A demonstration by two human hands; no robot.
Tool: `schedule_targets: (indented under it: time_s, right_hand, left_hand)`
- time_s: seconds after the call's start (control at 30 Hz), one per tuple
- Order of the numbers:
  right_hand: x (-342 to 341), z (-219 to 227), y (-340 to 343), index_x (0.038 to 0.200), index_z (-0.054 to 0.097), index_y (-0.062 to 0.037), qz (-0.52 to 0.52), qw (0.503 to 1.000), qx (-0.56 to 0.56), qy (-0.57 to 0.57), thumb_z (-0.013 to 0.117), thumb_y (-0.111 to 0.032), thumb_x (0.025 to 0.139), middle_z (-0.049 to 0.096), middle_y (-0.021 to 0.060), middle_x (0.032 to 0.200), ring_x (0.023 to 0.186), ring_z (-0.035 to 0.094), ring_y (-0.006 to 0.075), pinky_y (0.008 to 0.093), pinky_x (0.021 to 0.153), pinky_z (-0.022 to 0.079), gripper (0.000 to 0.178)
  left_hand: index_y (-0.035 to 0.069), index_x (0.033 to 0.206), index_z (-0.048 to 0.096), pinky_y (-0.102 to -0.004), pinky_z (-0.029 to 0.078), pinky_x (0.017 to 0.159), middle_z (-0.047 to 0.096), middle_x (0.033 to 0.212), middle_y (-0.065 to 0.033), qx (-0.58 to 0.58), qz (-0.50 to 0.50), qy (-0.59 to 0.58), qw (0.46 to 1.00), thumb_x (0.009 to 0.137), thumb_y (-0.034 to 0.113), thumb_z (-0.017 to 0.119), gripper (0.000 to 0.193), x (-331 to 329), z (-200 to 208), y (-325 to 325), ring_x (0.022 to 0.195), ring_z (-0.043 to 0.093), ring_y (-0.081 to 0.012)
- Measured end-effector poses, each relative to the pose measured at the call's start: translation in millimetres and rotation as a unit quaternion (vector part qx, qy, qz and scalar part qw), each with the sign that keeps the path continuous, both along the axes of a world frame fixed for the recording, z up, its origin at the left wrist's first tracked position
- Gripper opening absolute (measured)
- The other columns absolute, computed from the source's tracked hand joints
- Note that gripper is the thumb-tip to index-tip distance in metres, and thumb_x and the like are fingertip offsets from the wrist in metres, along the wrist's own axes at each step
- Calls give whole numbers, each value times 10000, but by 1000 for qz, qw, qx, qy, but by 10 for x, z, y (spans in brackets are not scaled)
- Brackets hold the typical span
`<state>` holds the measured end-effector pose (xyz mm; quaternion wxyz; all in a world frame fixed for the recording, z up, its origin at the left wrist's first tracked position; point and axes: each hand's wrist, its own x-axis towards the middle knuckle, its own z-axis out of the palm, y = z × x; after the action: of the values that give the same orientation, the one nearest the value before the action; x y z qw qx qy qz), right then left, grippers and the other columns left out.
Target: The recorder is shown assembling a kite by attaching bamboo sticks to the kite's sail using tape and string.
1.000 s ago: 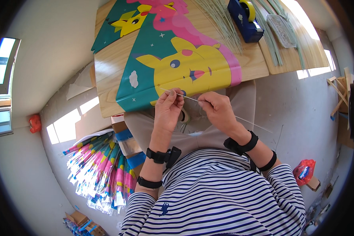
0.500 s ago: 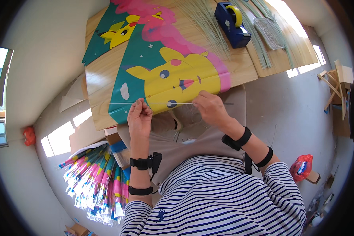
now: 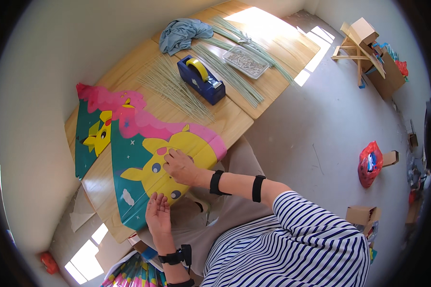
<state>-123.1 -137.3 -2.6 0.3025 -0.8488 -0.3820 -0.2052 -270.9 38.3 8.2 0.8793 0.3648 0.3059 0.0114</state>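
A thin cartoon-printed sheet point(image 3: 142, 178) in yellow, teal and pink lies across the table's near edge. My left hand point(image 3: 159, 216) is at its near edge, palm turned up and fingers loosely stretched, with nothing visible in them. Over the yellow face, my right hand point(image 3: 181, 168) rests with fingers curled and knuckles up. Its fingertips are partly hidden, and anything in them cannot be made out. The thin pale rod seen earlier does not show clearly now. A second printed sheet point(image 3: 85, 155) of the same colours lies farther left.
Pale thin rods point(image 3: 177, 88) lie in bundles on the wooden table point(image 3: 143, 100). A blue tape dispenser point(image 3: 201, 83) stands by a clear tray point(image 3: 246, 62) of small pieces and a blue cloth point(image 3: 183, 36). Packed colourful bundles point(image 3: 134, 273) lie below left; a red bag point(image 3: 370, 165) sits on the floor.
The view has swung right. My right hand has moved up and left onto the yellow face; the left has come off the rod, its fingers looser. The rod no longer spans both hands.
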Motion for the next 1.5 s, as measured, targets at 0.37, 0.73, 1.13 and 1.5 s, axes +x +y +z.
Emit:
schedule_targets:
  time_s: [0.37, 0.73, 1.13, 1.5]
  right_hand:
    - [-251, 263, -209, 922, 627, -72, -12, 972, 162, 171, 693, -57, 792, 617, 107, 873, 829, 663, 302, 382, 668, 544, 148]
    - [-114, 398, -548, 871, 603, -28, -139, 987, 22, 79, 676, -89, 742, 602, 115, 821, 694, 652, 271, 352, 536, 533, 160]
    - [1343, 585, -1793, 856, 596, -56, -280, 953, 84, -75, 646, -92, 870, 595, 154, 806, 742, 632, 341, 433, 630, 526, 63]
    - [1544, 468, -2451, 909, 702, -12, -293, 955, 28, 40, 693, -84, 864, 683, 147, 887, 815, 674, 322, 398, 727, 524, 86]
  left_hand:
    - [-31, 1394, 474, -357, 471, 1016, 612, 1277, -125, 14, -125, -126, 984, 1052, 277, 515, 462, 731, 432, -579, 1104, 605, -191]
    - [-52, 1414, 432, -366, 406, 1122, 536, 1410, -170, -27, -137, -116, 983, 1069, 289, 484, 487, 1134, 347, -1099, 1288, 531, -241]
    - [-36, 1298, 556, -374, 495, 1036, 643, 1274, -178, 183, -86, -95, 975, 1003, 135, 603, 345, 941, 557, -658, 1180, 631, -265]
    - [14, 900, 671, -306, 476, 691, 648, 869, -80, 704, 35, 51, 707, 871, 3, 686, 34, -43, 156, 447, 782, 610, -194]
